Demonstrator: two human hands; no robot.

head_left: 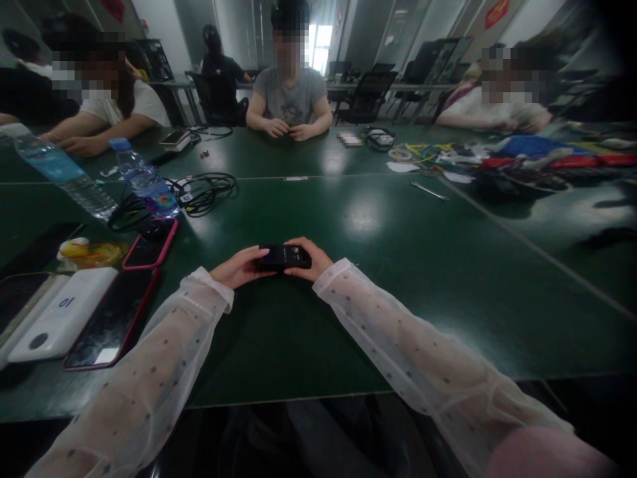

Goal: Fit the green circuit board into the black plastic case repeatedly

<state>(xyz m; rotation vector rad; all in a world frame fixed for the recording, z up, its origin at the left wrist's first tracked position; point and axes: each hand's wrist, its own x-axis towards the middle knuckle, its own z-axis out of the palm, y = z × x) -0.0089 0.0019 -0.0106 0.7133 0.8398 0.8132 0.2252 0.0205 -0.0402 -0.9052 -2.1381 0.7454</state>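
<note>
Over the green table (308,358), toward its near side: one black device (284,257), its two ends held in closed fingers, left hand (241,267) and right hand (309,260); table contact, cannot tell. Leftward: two bottles (147,184), one partly hiding black cables (202,211); one white power bank (64,312). Beyond, right: one wrench (429,191).

The white slab (74,313) bears "01" (or "10" upside down); the black device (283,258) is lettered too small to read.

Head-worn view, facing forward and down, hands (241,267) near, green table (298,345) beyond
</note>
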